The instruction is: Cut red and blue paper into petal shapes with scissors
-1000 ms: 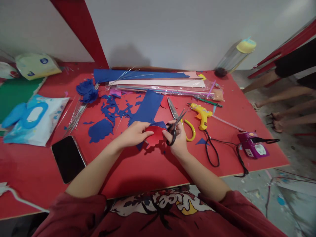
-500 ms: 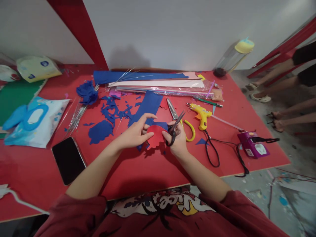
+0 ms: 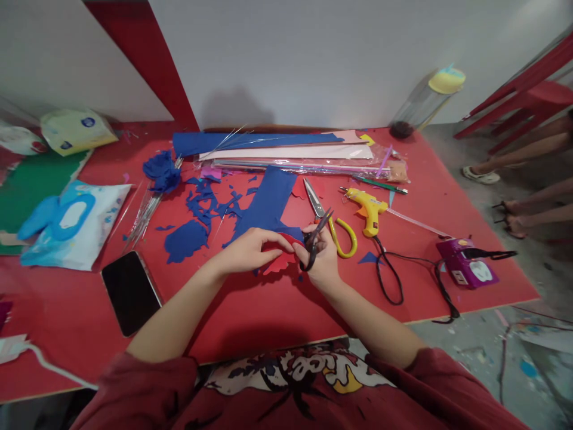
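At frame centre, above the red table (image 3: pixel 268 322) | left hand (image 3: pixel 248 252) pinches the red paper cutout (image 3: pixel 278 261), lifted so its edge meets the blades | right hand (image 3: pixel 323 263) clenched through the black scissors (image 3: pixel 314 239) | yellow-handled scissors (image 3: pixel 333 227) and glue gun (image 3: pixel 369 209) lie just right, within reach.

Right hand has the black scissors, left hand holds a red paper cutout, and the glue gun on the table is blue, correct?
Not quite: the glue gun is yellow, not blue, as the head view shows. The rest stands: the right hand has the black scissors and the left hand holds the red paper cutout.
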{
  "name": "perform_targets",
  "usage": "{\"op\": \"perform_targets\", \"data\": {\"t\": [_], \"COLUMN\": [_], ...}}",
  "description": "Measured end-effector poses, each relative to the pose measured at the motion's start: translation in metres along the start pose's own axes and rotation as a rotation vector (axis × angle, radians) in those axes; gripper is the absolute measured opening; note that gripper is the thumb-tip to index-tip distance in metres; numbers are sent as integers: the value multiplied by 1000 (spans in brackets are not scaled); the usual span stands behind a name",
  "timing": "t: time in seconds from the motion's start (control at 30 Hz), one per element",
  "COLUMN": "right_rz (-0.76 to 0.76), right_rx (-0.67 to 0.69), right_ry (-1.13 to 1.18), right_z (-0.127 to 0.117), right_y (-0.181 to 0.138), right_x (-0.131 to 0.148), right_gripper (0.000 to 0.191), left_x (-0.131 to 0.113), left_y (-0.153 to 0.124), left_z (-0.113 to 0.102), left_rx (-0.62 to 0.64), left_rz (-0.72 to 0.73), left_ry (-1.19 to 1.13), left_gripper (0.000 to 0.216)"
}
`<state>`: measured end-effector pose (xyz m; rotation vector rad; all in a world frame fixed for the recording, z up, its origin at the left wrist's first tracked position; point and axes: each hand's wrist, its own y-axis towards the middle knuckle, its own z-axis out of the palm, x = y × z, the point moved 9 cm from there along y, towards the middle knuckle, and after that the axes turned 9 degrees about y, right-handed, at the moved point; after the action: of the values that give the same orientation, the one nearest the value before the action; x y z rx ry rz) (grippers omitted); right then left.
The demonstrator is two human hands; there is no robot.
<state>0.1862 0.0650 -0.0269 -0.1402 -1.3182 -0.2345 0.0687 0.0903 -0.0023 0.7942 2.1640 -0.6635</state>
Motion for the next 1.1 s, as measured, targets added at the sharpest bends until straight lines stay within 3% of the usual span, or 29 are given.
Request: {"op": "perform_targets", "data": {"t": [0.43,0.87,1.1], "right_rz": [105,323,359], "right_rx": [-1,260,465], "right_ry": [128,165,216], "right_z": [1,26,39], "right_y": [2,-5,-15], "right_x": [-11,-29,-32], "right_gripper": [32,44,50], "left_x": [-7,-1,-3], "left_y": [-6,-27,-32], "left_z": [-17,-64,-69], "left_rx": [-134,-370,-421], "left_rz": [54,-52,-45], "left_ry": [159,136,149], "left_gripper": [31,27,26]}}
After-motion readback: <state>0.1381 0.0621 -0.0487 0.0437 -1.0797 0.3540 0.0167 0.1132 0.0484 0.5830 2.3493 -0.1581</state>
